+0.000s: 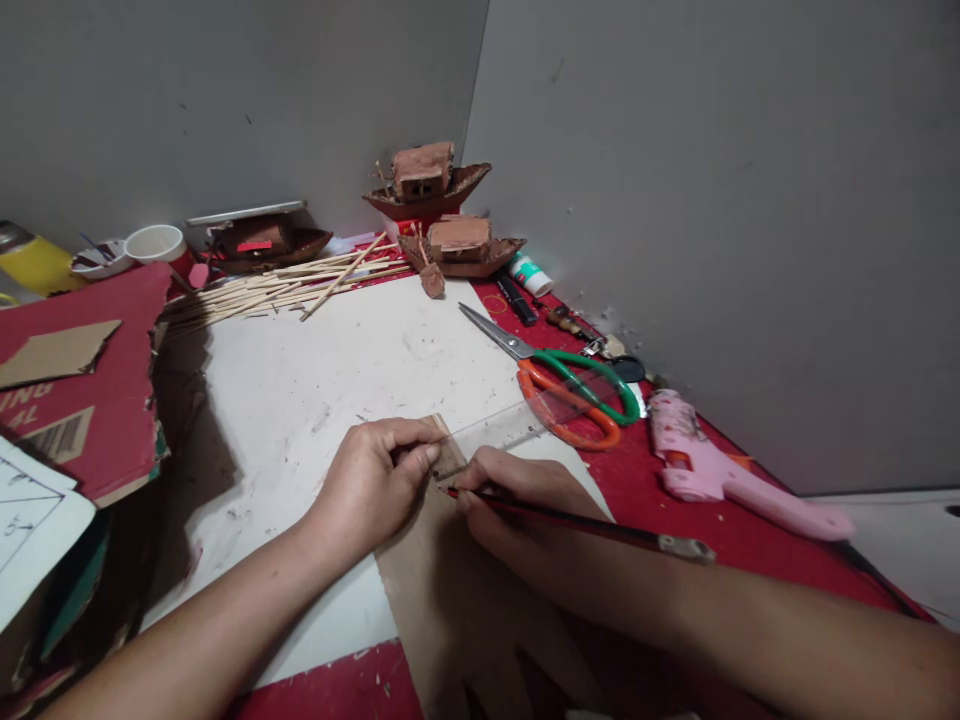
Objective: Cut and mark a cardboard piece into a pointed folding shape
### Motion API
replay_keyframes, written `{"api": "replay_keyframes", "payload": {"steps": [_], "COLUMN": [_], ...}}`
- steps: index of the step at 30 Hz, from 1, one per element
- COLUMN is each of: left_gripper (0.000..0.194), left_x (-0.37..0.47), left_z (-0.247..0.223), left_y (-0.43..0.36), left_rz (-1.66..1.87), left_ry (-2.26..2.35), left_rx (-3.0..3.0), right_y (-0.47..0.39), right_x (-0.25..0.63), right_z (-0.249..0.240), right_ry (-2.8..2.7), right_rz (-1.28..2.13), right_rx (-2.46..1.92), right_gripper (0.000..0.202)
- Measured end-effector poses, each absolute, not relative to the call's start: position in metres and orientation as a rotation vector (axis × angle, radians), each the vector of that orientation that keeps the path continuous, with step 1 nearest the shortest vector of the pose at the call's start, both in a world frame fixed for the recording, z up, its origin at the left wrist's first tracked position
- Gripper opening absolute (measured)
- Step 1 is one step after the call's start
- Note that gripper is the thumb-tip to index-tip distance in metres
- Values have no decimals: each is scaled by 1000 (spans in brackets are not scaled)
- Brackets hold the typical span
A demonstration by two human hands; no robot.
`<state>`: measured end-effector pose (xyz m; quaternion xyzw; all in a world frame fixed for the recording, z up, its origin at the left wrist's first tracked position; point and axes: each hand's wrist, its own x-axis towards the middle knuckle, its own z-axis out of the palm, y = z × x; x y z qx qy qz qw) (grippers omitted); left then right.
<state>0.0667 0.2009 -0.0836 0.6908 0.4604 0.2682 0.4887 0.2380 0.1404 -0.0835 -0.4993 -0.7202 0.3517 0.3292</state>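
A clear plastic ruler lies slantwise across the upper end of a brown cardboard piece. My left hand is closed over the ruler's left end, its thumb and forefinger pressing it onto the cardboard. In my right hand is a dark pencil with red stripes, its tip touching or just above the cardboard beside the ruler's edge. The cardboard's near end is cut into pointed notches and lies partly in shadow. Beneath it is a stained white sheet.
Scissors with green and orange handles lie under the ruler's far end. A pink glue gun rests at right. Behind are thin wooden sticks and model boats. Red cardboard stands at left; grey walls close off the back.
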Motion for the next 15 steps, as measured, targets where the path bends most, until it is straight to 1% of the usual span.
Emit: {"api": "replay_keyframes", "payload": {"steps": [15], "left_gripper": [20], "left_x": [65], "left_z": [-88], "left_y": [202], "left_rz": [673], "left_ry": [1076], "left_rx": [1723], "right_y": [141], "right_x": [238], "right_z": [-81], "right_ry": [-1853], "right_rz": [957], "right_rx": [-1319], "right_gripper": [16]}}
